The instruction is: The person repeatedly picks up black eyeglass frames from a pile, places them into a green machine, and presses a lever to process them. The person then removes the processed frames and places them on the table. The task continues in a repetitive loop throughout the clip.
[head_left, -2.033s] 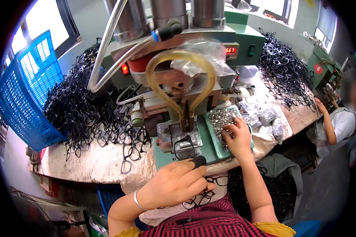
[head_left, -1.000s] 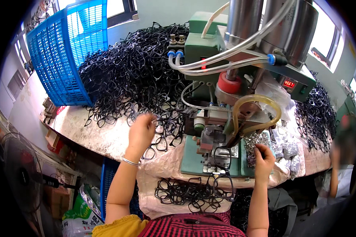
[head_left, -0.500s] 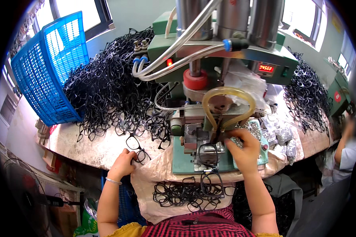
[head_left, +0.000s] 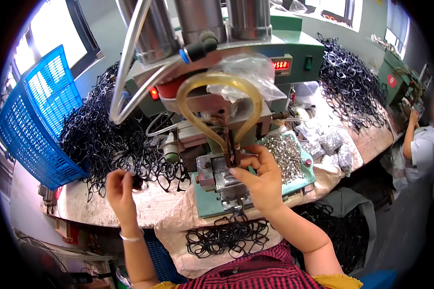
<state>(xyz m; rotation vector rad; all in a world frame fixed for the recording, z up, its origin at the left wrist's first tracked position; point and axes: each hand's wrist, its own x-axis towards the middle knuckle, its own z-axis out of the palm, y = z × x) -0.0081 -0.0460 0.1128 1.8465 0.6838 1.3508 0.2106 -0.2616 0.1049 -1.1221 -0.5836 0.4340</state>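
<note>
My left hand (head_left: 120,189) is closed on a black eyeglass frame (head_left: 139,181), held just above the bench at the edge of a big heap of black frames (head_left: 106,139). My right hand (head_left: 259,182) is at the grey metal fixture (head_left: 219,174) of the green press machine (head_left: 275,53). Its thumb and forefinger pinch a small metal part right under the machine's tip, below the looped yellow hose (head_left: 217,82). A tray of small shiny metal parts (head_left: 285,151) lies just right of that hand.
A blue plastic basket (head_left: 31,125) leans at the far left. More black frames lie in my lap (head_left: 226,236) and in a heap at the back right (head_left: 347,79). Small bags of parts (head_left: 330,144) sit on the bench. Another person's arm (head_left: 410,137) works at the far right.
My left hand reached into the frame heap, took a black frame and drew it back toward the machine. My right hand went from the parts tray to the fixture.
</note>
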